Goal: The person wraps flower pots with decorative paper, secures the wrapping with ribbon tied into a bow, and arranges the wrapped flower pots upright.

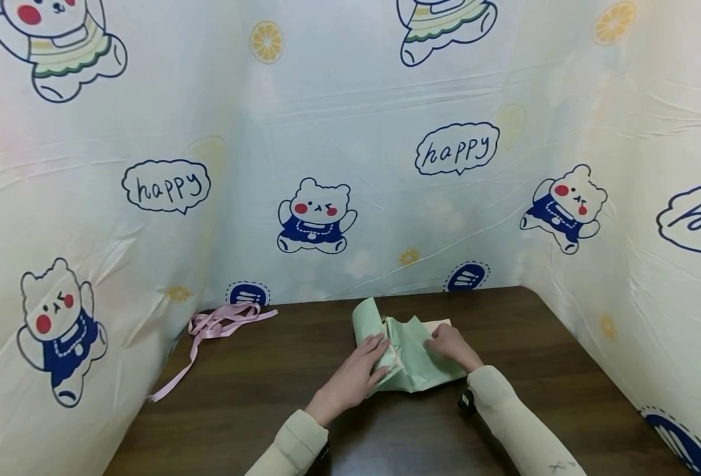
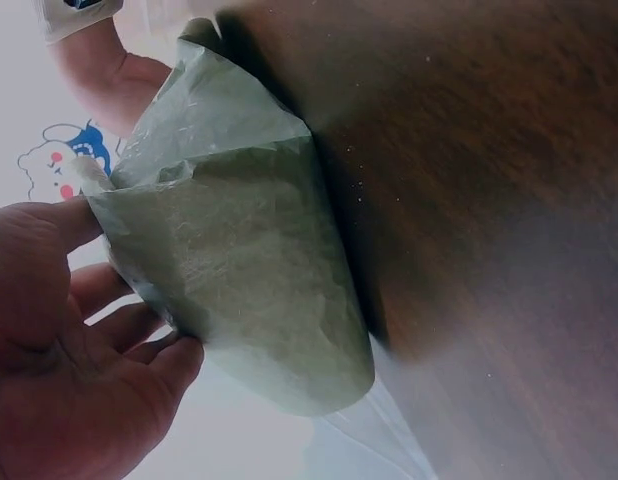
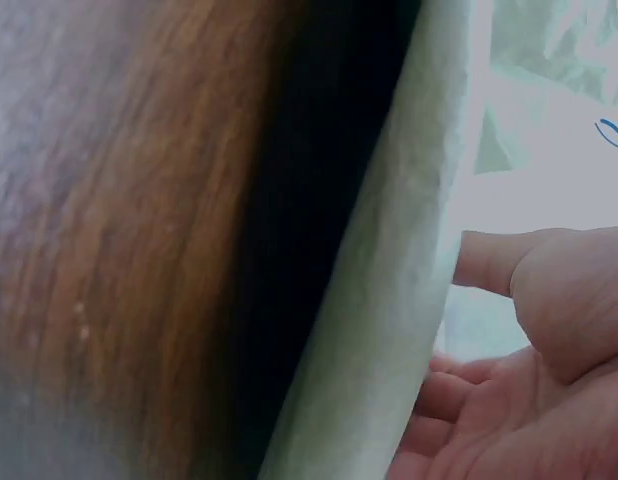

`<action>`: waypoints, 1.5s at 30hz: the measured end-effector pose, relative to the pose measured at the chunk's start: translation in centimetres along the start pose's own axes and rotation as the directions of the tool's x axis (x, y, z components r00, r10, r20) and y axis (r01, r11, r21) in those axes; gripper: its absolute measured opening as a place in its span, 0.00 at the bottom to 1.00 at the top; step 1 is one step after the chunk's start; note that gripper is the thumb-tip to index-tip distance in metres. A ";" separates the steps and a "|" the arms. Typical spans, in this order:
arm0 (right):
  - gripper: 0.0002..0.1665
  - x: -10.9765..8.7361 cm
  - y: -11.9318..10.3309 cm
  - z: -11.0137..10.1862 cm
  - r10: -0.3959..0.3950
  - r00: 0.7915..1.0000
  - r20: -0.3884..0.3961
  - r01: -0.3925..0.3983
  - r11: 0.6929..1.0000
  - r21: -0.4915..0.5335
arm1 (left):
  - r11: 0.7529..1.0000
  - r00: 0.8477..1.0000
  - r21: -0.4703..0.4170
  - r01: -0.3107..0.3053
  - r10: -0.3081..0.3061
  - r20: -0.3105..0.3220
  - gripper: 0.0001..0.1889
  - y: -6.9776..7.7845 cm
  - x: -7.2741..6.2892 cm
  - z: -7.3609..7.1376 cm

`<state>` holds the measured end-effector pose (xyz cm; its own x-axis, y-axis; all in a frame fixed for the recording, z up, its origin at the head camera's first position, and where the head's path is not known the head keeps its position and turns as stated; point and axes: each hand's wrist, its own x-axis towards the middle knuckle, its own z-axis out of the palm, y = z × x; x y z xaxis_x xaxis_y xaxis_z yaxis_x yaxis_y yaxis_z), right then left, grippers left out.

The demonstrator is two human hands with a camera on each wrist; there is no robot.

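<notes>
Green paper [image 1: 415, 360], creased and partly folded, lies on the brown table [image 1: 237, 390], between the person's two hands. At the far left, a loose pink ribbon [image 1: 210, 327] sits bunched near the back edge, one end trailing forward, well apart from the paper. Next, the left hand [image 1: 356, 373] rests on the paper's left part, fingers extended and clasping nothing; a rolled-up flap stands just beyond its fingertips. To the right, the right hand [image 1: 454, 347] touches the paper with bent fingers; whether they pinch it, I cannot tell. A pale corner [image 1: 439, 324] shows just behind that hand.
</notes>
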<state>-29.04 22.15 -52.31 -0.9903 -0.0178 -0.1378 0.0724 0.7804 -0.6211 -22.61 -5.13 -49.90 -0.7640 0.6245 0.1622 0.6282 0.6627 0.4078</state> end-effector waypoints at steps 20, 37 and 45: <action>0.27 -1.4 2.3 -2.5 0.086 0.995 0.054 -0.085 0.996 -0.021 | 1.000 1.000 0.011 -0.003 0.004 -0.013 0.31 0.0 -0.1 0.0; 0.33 -1.3 2.7 -3.3 0.027 0.998 0.056 -0.032 0.995 0.095 | 0.999 0.999 0.035 -0.009 0.011 -0.039 0.30 0.3 0.2 0.2; 0.33 -1.0 3.0 -3.1 0.009 1.000 -0.004 -0.008 0.988 0.153 | 0.999 0.999 0.041 -0.007 0.009 -0.043 0.30 0.2 0.1 0.3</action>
<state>-28.21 26.42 -51.66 -0.9901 -0.0085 -0.1401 0.0976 0.6753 -0.7311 -22.54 -4.81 -50.10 -0.7639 0.6123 0.2041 0.6393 0.6745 0.3692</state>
